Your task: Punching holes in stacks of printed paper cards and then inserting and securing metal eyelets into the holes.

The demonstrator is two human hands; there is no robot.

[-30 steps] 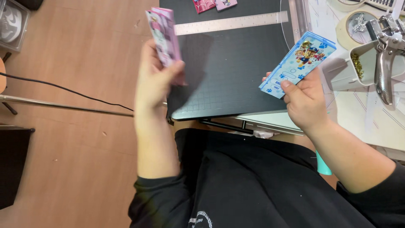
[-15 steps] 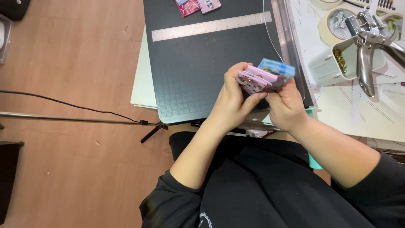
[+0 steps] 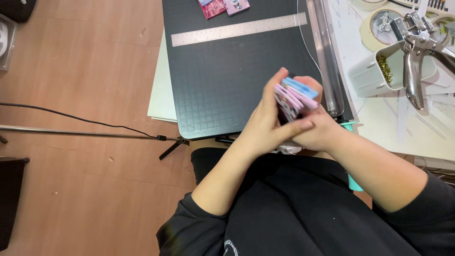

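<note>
Both hands meet over the near edge of a black gridded cutting mat [image 3: 222,90]. Between them is a small stack of pink and blue illustrated cards [image 3: 295,97], seen edge-on and blurred by motion. My left hand [image 3: 265,125] wraps the stack from the left, its fingers over the front. My right hand [image 3: 317,128] cups the stack from the right and below. Two more pink cards [image 3: 222,6] lie at the mat's far edge, above a metal ruler [image 3: 238,29].
A cutter rail [image 3: 324,52] runs along the mat's right side. To the right are a white cup of small gold pieces [image 3: 379,71], a metal hole punch [image 3: 414,57] and tape rolls [image 3: 374,19]. A cable and stand leg [image 3: 85,130] cross the wooden floor at left.
A second ago my hands were apart, the left holding pink cards, the right a blue card. They came together and now hold all the cards as one stack.
</note>
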